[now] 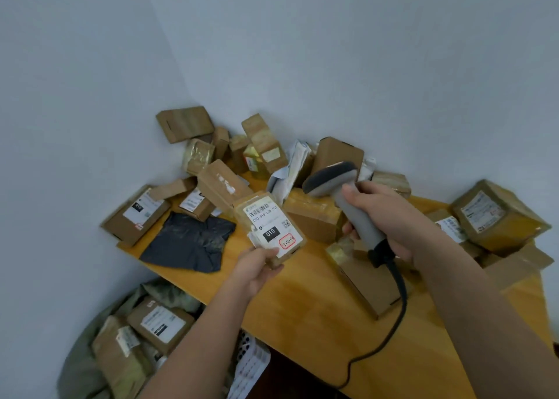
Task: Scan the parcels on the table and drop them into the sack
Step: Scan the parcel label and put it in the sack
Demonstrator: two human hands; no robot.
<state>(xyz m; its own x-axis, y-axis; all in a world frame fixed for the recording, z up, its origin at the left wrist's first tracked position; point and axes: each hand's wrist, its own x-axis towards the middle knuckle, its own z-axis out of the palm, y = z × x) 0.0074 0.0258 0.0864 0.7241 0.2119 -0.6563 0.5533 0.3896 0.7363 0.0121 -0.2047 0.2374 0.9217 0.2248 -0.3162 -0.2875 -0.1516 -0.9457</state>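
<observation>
So my left hand (257, 270) gripped a small tan labelled cardboard parcel (270, 227); my right hand (390, 217) clasped the grey corded handheld scanner (341, 193) just beside its label, above the wooden table (302, 301).

Single head-worn view, wide-angle, looking forward and down from above and behind both forearms. Tilted, so the desk (317, 301) edge runs diagonally from left of the fingers (273, 252) down toward the lower right. Close in: hands fill the middle, forearms entering from the bottom edge. Beyond the fingers, a heap of parcels (223, 183) against the room corner, with bare walls (363, 50) taking the whole upper half. Below and left of the fingers, past the desk edge, a look down into the open sack (78, 365) on the floor. No second view, so no overlap.
</observation>
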